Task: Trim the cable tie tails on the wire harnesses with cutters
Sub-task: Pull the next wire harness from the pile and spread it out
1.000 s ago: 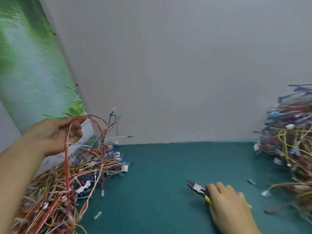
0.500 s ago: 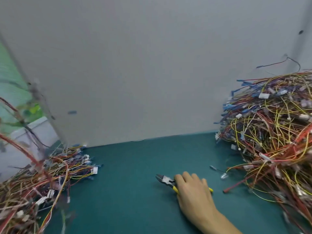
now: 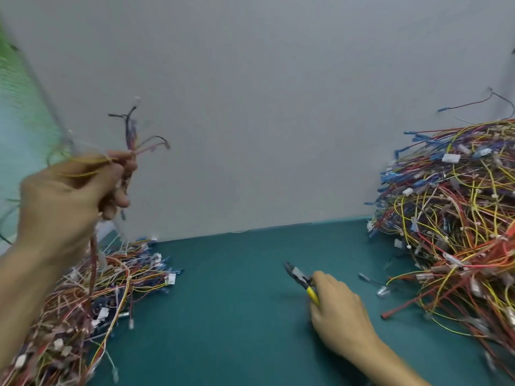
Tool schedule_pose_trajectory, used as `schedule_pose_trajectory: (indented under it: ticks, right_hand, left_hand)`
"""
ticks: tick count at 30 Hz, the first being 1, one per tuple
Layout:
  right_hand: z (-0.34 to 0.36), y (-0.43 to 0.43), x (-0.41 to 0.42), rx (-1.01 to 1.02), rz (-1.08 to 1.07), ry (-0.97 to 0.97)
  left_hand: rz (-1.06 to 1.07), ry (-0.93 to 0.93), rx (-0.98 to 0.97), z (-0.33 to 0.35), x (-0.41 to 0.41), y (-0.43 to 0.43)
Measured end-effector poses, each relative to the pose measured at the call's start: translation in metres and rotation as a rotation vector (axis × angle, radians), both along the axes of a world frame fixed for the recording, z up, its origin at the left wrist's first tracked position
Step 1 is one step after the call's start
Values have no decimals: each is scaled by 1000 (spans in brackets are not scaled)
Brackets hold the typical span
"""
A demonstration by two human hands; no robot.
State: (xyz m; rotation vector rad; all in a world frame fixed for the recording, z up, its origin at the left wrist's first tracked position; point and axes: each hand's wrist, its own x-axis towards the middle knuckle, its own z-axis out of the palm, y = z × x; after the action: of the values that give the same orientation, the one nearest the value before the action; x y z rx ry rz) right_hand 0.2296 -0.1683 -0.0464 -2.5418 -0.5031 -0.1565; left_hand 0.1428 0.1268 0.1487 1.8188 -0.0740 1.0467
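Left hand: the left hand (image 3: pixel 69 201) is raised at the left of the head view, fingers curled round a thin wire harness (image 3: pixel 130 135). The harness's loose ends stick up above the fist and a red strand hangs down to the pile below.
Right hand: the right hand (image 3: pixel 340 310) is low over the table (image 3: pixel 237 316), fingers closed over the yellow handles of the cutters (image 3: pixel 299 275). The dark nose points up and to the left, away from the hand.
Harness being worked: lifted clear of the table, well apart from the cutters. It is blurred, so I cannot tell where its cable tie tail sits.
Other harnesses: a low tangled pile (image 3: pixel 111 282) lies under the left hand, and a taller heap (image 3: pixel 459 218) sits at the right against the wall (image 3: pixel 264 107).
Handling, harness: probably very light and floppy. Its wires will likely snag on the pile, so it wants lifting free first. It is best pinched close to the tie, so that the tail stands stiff and steady for the blades.
Handling, cutters: rigid with sharp tips. They are best held by the handles, with the blades set flush against the tie head and clear of the wires.
Risk: nicking a wire's covering if the bundle sags into the blades.
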Motion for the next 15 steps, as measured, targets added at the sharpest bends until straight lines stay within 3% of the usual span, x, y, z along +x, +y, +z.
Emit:
schedule_pose_trajectory:
  ticks: [5,8,12,15]
  right_hand:
    - [19,-23,24,349,-204,157]
    - [26,-37,33,372,-267,184]
    - [30,-49,42,255,-258,203]
    - [41,-54,40,150,-303,-64]
  left_hand:
    - [-83,101,857,-107,-8,-90]
    - [-291,215,1171,-174,-3,-120]
    - [-361,294,1168,-206,-1,-129]
    - [-366,305,1218,-210,-2,-122]
